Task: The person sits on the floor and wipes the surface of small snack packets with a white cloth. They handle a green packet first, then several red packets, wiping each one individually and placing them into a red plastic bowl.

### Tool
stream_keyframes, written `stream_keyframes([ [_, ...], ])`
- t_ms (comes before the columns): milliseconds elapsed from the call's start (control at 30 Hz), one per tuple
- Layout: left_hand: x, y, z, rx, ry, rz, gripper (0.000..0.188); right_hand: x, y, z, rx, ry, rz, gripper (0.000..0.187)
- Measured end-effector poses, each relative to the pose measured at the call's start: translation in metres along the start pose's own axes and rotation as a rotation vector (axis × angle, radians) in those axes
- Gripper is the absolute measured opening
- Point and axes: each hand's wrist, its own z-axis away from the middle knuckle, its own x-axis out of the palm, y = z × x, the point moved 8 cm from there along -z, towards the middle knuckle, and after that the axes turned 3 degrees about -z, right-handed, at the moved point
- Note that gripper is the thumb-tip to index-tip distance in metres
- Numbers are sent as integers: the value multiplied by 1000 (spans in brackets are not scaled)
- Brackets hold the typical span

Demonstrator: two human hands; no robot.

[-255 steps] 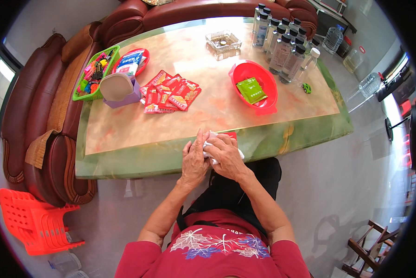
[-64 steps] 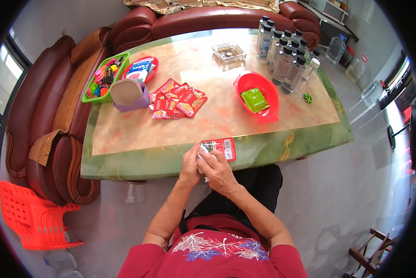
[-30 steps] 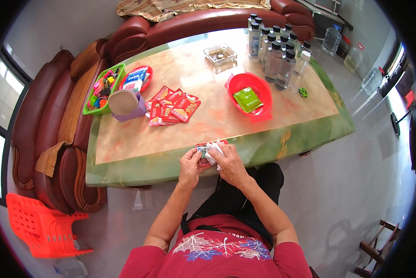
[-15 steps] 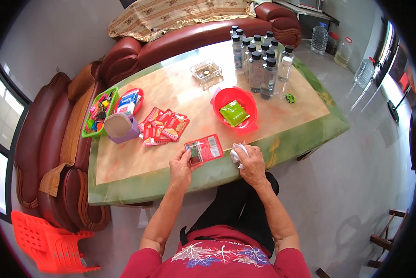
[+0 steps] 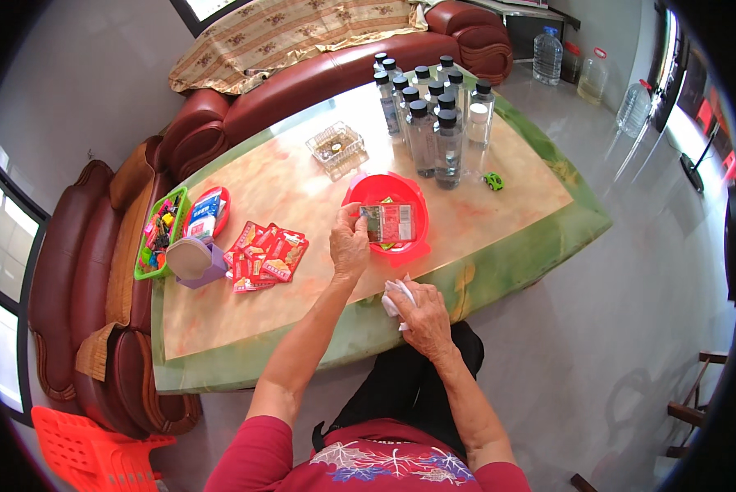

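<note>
My left hand (image 5: 350, 246) pinches the edge of a flat red packet (image 5: 388, 224) with a barcode label, held over the red plastic basin (image 5: 419, 201). Part of a green packet (image 5: 387, 245) shows beneath it in the basin; the rest is covered. At the table's near edge, my right hand (image 5: 425, 320) is closed around a crumpled white cloth or tissue (image 5: 398, 300). To the left of my left hand, several red packets (image 5: 266, 256) lie in an overlapping pile on the table.
Several clear bottles with black caps (image 5: 421, 135) stand at the back right, near a green toy car (image 5: 493, 181). A clear tray (image 5: 336, 146) sits mid-table. On the left are a green basket (image 5: 161, 234), a red dish (image 5: 222, 215) with packets and a purple container (image 5: 200, 264).
My left hand has carried the red packet forward and right, from the near table edge to above the basin. My right hand keeps holding the white cloth or tissue. The view has shifted slightly.
</note>
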Motion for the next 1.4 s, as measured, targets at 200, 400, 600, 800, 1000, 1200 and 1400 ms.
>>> stream_keyframes([
  [200, 6, -6, 1, -6, 6, -385, 36, -2, 0, -1, 4, 30, 6, 49],
  [400, 25, 24, 12, 241, -4, -882, 56, -3, -2, -3, 2, 50, 26, 45],
  [600, -4, 20, 18, 222, 135, -900, 68, -1, -2, -4, -3, 46, 56, 42],
  [800, -89, -19, 22, 152, 281, -1046, 76, -1, -3, -3, -28, 62, 80, 44],
  [1000, -114, -46, 79, 133, -5, -1274, 77, 2, -1, -1, -9, 37, 67, 50],
  [1200, -99, -1, 151, 254, -225, -1067, 76, -1, -3, -1, -3, 52, 49, 52],
  [1400, -83, 30, 220, 291, -417, -814, 79, 1, 4, 1, -11, 61, -37, 54],
])
